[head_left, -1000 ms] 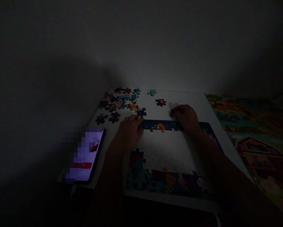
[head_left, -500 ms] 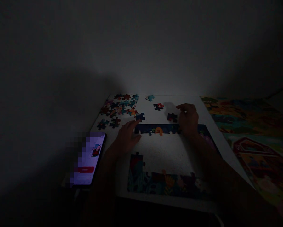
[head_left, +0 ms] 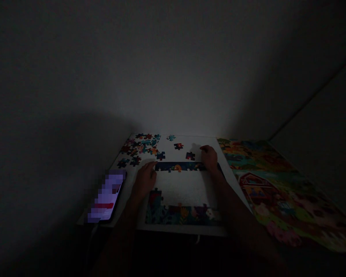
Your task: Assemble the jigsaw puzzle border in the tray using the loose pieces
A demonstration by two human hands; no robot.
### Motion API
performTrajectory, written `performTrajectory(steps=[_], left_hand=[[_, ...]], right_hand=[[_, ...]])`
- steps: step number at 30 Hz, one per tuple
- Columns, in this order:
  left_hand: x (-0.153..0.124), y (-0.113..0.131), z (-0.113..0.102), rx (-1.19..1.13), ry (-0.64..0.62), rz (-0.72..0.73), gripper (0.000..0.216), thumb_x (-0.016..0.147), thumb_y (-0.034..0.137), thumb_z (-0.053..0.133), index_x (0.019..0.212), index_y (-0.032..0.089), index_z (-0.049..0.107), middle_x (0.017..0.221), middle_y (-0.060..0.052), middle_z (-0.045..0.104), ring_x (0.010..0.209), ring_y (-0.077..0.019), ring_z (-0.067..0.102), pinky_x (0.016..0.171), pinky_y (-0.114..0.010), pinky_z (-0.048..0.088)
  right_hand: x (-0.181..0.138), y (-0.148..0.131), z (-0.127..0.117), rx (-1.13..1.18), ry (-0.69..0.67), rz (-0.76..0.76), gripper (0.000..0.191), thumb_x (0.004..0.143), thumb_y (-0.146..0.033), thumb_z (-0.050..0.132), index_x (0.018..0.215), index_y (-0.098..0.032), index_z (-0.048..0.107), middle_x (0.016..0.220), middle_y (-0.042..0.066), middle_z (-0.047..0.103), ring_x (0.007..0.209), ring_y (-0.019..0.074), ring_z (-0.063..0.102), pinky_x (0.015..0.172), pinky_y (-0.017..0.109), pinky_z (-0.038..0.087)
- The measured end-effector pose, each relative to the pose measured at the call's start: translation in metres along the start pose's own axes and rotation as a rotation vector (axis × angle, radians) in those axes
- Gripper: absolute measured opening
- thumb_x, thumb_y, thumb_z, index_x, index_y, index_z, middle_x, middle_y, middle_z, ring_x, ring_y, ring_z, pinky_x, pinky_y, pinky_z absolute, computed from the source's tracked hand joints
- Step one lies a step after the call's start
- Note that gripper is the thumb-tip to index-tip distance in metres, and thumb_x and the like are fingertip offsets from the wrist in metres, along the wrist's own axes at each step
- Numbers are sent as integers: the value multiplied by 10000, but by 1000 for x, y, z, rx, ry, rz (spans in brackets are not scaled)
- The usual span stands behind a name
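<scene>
My left hand (head_left: 145,177) lies at the left end of a dark blue puzzle strip (head_left: 167,166), its fingers stretched toward that end and holding nothing visible. Over the strip's right end is my right hand (head_left: 209,157), fingers loosely bent, the index reaching left; no piece shows in it. A dark puzzle piece (head_left: 190,156) lies just left of that hand. Beyond the strip are a red and dark piece (head_left: 178,146) and a blue piece (head_left: 161,156). Nearer me is a joined bottom section (head_left: 173,215) with a column rising at its left. My right forearm covers part of the right side.
Several loose puzzle pieces (head_left: 144,146) are heaped at the back left of the white table (head_left: 184,188). A lit phone (head_left: 107,198) lies at the left edge. Colourful farm pictures (head_left: 265,192) cover the right side. A wall (head_left: 173,77) stands behind.
The view has shifted, so the table appears lower and smaller. My left hand's fingers have drawn back from the blue piece to the strip's left end. My right hand stays by the strip's right end.
</scene>
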State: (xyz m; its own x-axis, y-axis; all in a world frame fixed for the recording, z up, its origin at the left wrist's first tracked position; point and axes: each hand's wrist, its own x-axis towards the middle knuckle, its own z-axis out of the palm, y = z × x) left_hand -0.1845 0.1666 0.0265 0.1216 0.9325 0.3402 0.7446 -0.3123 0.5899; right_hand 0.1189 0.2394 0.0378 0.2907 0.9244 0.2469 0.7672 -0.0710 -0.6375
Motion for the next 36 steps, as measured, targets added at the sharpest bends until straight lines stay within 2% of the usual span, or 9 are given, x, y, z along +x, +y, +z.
performTrajectory(steps=[4, 7, 13, 17, 21, 25, 29, 32, 36], left_hand=[[4, -5, 0, -34, 35, -39, 441, 818, 125, 435, 1214, 179, 621, 1181, -90, 674, 1108, -220, 631, 1000, -408, 497], [3, -6, 0, -44, 57, -64, 430, 834, 134, 415, 1205, 181, 625, 1181, -84, 677, 1096, -211, 640, 984, -391, 510], [1, -3, 1, -16, 66, -63, 412, 794, 70, 419, 1093, 191, 676, 1156, -69, 685, 1104, -212, 631, 1020, -400, 488], [-6, -2, 0, 28, 55, -51, 393, 801, 49, 437, 1064, 194, 689, 1201, -74, 667, 1155, -217, 595, 1061, -430, 451], [-13, 1, -7, 48, 10, -41, 375, 840, 68, 445, 1098, 192, 687, 1213, -81, 663, 1166, -222, 583, 1057, -442, 455], [-17, 2, -14, 26, -61, -28, 400, 845, 63, 446, 1137, 208, 679, 1241, -68, 654, 1187, -214, 567, 1073, -440, 441], [-19, 1, -16, 18, -132, -18, 429, 856, 74, 431, 1201, 212, 645, 1326, -68, 607, 1265, -218, 513, 1107, -466, 403], [-21, 0, -15, 32, -160, -12, 426, 870, 97, 422, 1237, 180, 621, 1381, -90, 563, 1310, -230, 471, 1120, -473, 384], [-23, -1, -13, 44, -175, -12, 396, 910, 150, 406, 1245, 187, 613, 1404, -89, 546, 1331, -232, 454, 1136, -468, 358]], right_hand=[[6, 9, -5, -72, -211, -103, 317, 827, -215, 528, 1081, -154, 708, 1129, 128, 680, 1069, 226, 621, 968, 303, 431], [5, 9, -6, -122, -298, -169, 421, 782, -374, 675, 1141, -155, 690, 1210, 150, 648, 1135, 261, 591, 977, 317, 431], [0, 7, -2, -225, -318, -215, 417, 755, -412, 698, 1113, -197, 682, 1230, 153, 614, 1162, 310, 557, 954, 392, 435], [1, 6, 2, 28, -280, -134, 371, 656, -410, 736, 935, -186, 638, 1047, 116, 659, 1009, 286, 604, 834, 378, 470], [-6, -14, -2, 466, -339, -37, 294, 678, -401, 673, 843, -209, 524, 780, 24, 651, 733, 203, 622, 647, 312, 465], [-27, -50, -7, 630, -582, -51, 348, 711, -362, 689, 993, -217, 547, 803, 10, 680, 687, 172, 626, 614, 290, 464], [-57, -79, 11, 646, -899, -59, 287, 718, -279, 686, 968, -197, 572, 782, 15, 678, 643, 148, 607, 591, 276, 466], [-76, -87, 29, 625, -884, -91, 247, 757, -262, 658, 976, -205, 558, 767, -6, 647, 642, 138, 587, 586, 270, 455], [-86, -90, 38, 389, -771, -288, 111, 807, -209, 628, 911, -210, 589, 790, -3, 626, 711, 146, 587, 636, 273, 438]])
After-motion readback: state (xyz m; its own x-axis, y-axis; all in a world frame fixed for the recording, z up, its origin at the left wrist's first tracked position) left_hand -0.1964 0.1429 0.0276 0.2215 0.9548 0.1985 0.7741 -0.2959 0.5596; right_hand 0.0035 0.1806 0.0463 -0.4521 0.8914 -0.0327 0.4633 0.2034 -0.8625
